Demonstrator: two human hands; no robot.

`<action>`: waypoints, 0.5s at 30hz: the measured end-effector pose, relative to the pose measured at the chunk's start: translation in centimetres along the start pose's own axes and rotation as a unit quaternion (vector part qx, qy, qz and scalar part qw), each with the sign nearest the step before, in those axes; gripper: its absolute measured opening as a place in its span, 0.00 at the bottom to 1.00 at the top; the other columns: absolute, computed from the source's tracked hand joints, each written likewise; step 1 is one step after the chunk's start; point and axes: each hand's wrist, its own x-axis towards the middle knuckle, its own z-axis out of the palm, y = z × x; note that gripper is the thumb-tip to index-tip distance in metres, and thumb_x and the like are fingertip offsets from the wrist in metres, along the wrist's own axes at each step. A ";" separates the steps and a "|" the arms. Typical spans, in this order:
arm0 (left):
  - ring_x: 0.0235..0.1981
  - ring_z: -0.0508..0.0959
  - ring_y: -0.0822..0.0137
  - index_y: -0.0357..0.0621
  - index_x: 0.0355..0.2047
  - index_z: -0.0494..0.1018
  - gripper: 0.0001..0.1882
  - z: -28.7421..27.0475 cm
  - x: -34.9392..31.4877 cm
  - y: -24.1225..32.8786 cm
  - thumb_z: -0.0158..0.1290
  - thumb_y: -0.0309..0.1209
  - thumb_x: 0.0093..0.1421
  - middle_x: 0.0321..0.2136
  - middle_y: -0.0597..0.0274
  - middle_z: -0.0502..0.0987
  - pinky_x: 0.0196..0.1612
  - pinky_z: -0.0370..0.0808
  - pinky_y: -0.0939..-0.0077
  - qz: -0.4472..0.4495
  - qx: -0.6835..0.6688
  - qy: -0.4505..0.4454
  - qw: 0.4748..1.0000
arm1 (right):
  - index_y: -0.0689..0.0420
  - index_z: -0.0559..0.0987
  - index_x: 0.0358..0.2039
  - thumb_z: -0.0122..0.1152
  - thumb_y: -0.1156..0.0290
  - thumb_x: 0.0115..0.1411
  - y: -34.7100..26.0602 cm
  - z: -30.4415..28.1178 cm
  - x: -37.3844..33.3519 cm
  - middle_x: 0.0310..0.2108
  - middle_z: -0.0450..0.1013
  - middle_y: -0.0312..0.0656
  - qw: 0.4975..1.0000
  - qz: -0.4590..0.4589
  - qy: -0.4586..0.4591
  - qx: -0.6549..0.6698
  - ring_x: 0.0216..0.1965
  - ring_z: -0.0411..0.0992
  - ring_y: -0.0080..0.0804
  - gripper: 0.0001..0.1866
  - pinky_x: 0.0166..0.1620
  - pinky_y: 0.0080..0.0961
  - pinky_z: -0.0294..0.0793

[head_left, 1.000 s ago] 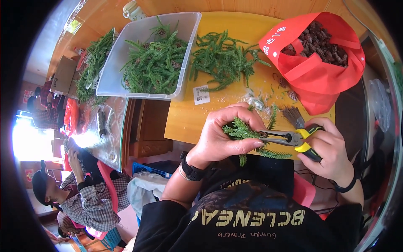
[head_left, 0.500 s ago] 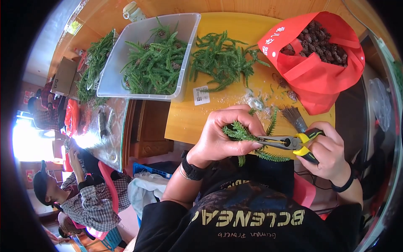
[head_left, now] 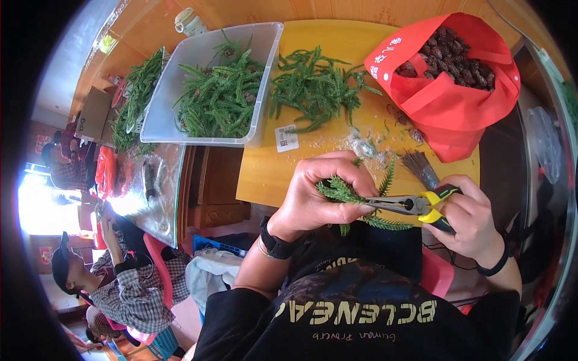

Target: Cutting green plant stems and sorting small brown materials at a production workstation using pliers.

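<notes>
My left hand (head_left: 330,191) pinches a green artificial pine sprig (head_left: 388,224), whose needled twigs stick out on both sides of the fingers. In my right hand (head_left: 468,218) are needle-nose pliers (head_left: 415,205) with yellow and black handles. Their narrow jaws point left and reach the left thumb and fingertips at the middle of the sprig. What exactly the jaw tips grip is hidden by the fingers. Beyond the hands, a bundle of thin wires (head_left: 421,169) lies on the yellow table (head_left: 265,174), beside white flakes (head_left: 366,146) and a few loose pine cones (head_left: 416,135).
A pile of green sprigs (head_left: 319,87) lies at the back, right of a clear plastic bin (head_left: 205,141) holding sprigs and cones. A red bag (head_left: 451,126) full of pine cones stands back right. At left, a person in a checked shirt (head_left: 135,295) sits by a glass-topped table (head_left: 162,198).
The plier jaws look closer together than before, and their tips have shifted slightly left toward my left fingertips. Both hands otherwise keep their places.
</notes>
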 end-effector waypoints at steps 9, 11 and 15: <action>0.26 0.73 0.73 0.40 0.22 0.74 0.07 0.0 0.0 -0.1 0.61 0.20 0.41 0.23 0.63 0.76 0.31 0.68 0.81 0.020 0.026 0.009 0.999 | 0.61 0.75 0.22 0.71 0.72 0.35 0.0 0.3 0.0 0.24 0.72 0.42 0.998 0.037 0.000 0.051 0.38 0.71 0.43 0.14 0.38 0.31 0.72; 0.26 0.73 0.73 0.40 0.22 0.74 0.07 0.0 0.0 -0.1 0.61 0.21 0.41 0.23 0.63 0.76 0.31 0.68 0.81 0.019 0.034 0.010 0.999 | 0.61 0.75 0.21 0.70 0.72 0.35 0.0 0.3 0.2 0.24 0.72 0.42 0.998 0.033 0.004 0.045 0.37 0.71 0.43 0.13 0.37 0.31 0.72; 0.23 0.75 0.63 0.38 0.19 0.70 0.10 -0.1 0.0 0.1 0.62 0.22 0.39 0.19 0.57 0.73 0.29 0.72 0.72 0.020 0.066 0.014 0.998 | 0.61 0.75 0.21 0.71 0.71 0.34 0.1 0.5 0.3 0.24 0.72 0.42 0.999 0.026 0.001 0.046 0.36 0.71 0.43 0.14 0.36 0.31 0.72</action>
